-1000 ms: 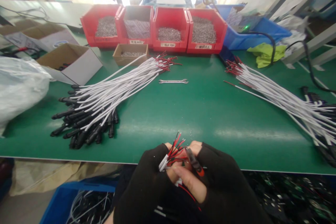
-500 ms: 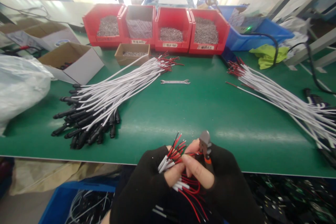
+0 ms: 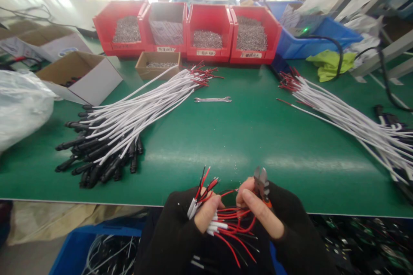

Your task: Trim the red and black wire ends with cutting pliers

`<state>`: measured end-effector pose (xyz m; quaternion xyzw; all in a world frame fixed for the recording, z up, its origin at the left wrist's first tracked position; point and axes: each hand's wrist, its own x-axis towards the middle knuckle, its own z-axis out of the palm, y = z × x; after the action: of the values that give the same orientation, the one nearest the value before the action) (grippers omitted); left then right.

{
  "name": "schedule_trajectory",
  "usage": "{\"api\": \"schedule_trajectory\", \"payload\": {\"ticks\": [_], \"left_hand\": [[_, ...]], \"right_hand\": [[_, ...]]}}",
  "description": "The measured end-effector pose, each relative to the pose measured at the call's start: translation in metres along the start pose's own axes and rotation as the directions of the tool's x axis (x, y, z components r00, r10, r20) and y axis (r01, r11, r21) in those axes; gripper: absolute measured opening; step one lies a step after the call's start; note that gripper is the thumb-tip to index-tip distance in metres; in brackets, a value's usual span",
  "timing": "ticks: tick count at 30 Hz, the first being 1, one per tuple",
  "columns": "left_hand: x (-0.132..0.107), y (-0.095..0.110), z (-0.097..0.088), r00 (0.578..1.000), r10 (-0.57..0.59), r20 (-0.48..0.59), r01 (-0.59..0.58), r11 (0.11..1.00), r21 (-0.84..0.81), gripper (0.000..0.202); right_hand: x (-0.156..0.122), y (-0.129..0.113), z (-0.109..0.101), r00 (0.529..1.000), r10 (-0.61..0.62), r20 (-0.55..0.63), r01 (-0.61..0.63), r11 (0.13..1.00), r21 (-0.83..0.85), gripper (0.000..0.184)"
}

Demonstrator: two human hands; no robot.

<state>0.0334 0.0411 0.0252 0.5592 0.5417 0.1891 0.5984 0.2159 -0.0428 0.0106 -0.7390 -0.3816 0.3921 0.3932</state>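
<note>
At the table's front edge, my left hand [image 3: 208,212] is closed round a bundle of white cables [image 3: 192,208]. Red and black wire ends [image 3: 211,184] fan up above its thumb, and more red wires [image 3: 230,247] hang out below, towards the right. My right hand [image 3: 261,210] keeps wire cutters [image 3: 262,182] with an orange handle against its palm, their jaws parted and pointing away from me. Thumb and forefinger of that hand pinch close to the tip of a red wire [image 3: 229,192]. Both hands wear black coverings that leave the fingertips bare.
A pile of white cables [image 3: 138,111] with black connectors lies left, another cable pile [image 3: 342,116] right. Between them rests an open-ended wrench [image 3: 213,99]. Red bins [image 3: 129,49] of small metal parts line the back, beside a blue bin [image 3: 322,45]. A plastic bag [image 3: 24,107] sits far left.
My right hand has moved right, away from my left hand, and the cutters' jaws have parted. The wire bundle has shifted slightly left with my left hand. The camera view has moved a little.
</note>
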Motion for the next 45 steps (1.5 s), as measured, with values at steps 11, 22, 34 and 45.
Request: {"api": "schedule_trajectory", "payload": {"ticks": [11,22,34,45], "left_hand": [[-0.001,0.019,0.009,0.981,0.153,-0.117,-0.142,0.985,0.099,0.028],[0.001,0.014,0.006,0.992,0.118,-0.045,-0.115,0.991,0.072,0.033],[0.005,-0.001,0.005,0.984,0.18,0.01,-0.18,0.982,0.064,0.037],[0.003,0.002,0.005,0.982,0.187,-0.011,-0.185,0.979,0.081,0.035]], "right_hand": [[-0.014,0.007,0.006,0.995,0.085,0.06,-0.084,0.996,-0.024,0.032],[-0.014,0.011,0.02,0.998,0.035,0.06,-0.037,0.999,0.039,0.042],[-0.005,0.028,0.017,0.979,0.033,0.199,-0.052,0.994,0.092,0.049],[-0.004,0.034,0.014,0.986,0.038,0.162,-0.056,0.992,0.111,0.039]]}}
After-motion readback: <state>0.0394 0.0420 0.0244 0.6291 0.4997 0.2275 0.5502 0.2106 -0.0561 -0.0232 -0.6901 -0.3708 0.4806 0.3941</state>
